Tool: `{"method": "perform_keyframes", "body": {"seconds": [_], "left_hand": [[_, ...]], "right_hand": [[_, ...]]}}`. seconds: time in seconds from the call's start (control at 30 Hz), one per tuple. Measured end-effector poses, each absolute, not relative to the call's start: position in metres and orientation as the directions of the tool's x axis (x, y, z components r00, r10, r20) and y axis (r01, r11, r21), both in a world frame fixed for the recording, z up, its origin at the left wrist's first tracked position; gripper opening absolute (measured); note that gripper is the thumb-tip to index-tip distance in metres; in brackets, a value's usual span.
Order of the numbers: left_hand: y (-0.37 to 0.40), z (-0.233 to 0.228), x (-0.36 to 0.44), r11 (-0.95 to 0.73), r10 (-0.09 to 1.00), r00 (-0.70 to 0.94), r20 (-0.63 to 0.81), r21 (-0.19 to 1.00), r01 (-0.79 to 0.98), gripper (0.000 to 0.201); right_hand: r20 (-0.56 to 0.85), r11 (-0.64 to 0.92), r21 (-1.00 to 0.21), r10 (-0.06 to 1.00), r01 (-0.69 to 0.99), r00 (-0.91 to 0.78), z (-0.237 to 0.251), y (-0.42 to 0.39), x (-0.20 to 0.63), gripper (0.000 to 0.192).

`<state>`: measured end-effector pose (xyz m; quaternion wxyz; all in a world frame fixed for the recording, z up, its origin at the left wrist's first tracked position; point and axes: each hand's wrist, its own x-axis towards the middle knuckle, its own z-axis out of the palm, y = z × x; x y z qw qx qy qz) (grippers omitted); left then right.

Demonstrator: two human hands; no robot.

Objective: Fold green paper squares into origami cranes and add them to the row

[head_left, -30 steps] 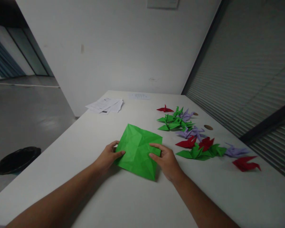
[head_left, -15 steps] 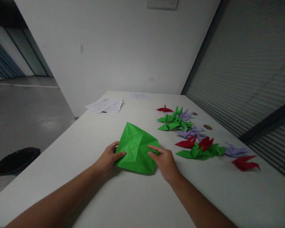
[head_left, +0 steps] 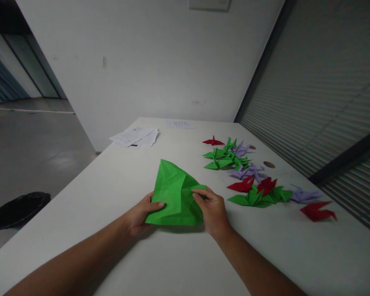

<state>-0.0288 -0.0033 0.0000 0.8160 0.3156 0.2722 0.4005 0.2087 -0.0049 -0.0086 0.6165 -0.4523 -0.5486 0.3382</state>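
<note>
Green paper (head_left: 172, 193): a creased sheet, part-folded into a peaked, roughly triangular shape, sits on the white table (head_left: 179, 263) right in front of you, its near edge lifted off the surface between your hands.
Your left hand (head_left: 140, 216): pinches the sheet's left near corner, thumb on top and fingers tucked beneath.
Your right hand (head_left: 212, 209): grips the right side of the sheet, fingertips curled over its edge and pressing inward.
Folded cranes (head_left: 249, 181): finished pieces in green, red and lilac lie scattered to your right, well apart from the sheet you hold; one red crane (head_left: 317, 211) lies farthest right.
White papers (head_left: 134, 136): a loose stack near the table's far left corner.
Black bin (head_left: 17, 209): on the floor off the table's left side.
</note>
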Motion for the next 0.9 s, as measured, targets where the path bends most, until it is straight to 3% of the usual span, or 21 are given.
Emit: {"method": "perform_keyframes", "body": {"seconds": [0.17, 0.33, 0.57, 0.73, 0.9], "left_hand": [[-0.006, 0.003, -0.027, 0.554, 0.765, 0.629, -0.142, 0.643, -0.529, 0.050], [-0.009, -0.001, -0.025, 0.550, 0.747, 0.659, -0.091, 0.642, -0.534, 0.051], [-0.010, -0.002, -0.020, 0.519, 0.769, 0.630, -0.107, 0.680, -0.518, 0.050], [-0.010, -0.002, -0.019, 0.506, 0.787, 0.603, -0.133, 0.698, -0.506, 0.049], [-0.013, -0.001, -0.017, 0.501, 0.791, 0.595, -0.147, 0.713, -0.490, 0.049]], "right_hand": [[0.360, 0.355, -0.933, 0.918, 0.063, 0.165, -0.008, -0.006, 0.204, 0.009], [0.330, 0.322, -0.944, 0.927, 0.074, 0.178, -0.008, -0.006, 0.204, 0.012], [0.087, 0.095, -0.993, 0.990, -0.069, 0.109, -0.012, -0.011, 0.200, 0.043], [0.098, 0.104, -0.981, 0.994, -0.162, 0.045, -0.011, -0.010, 0.197, 0.032], [0.275, 0.278, -0.959, 0.959, -0.047, 0.062, -0.010, -0.009, 0.197, 0.012]]}}
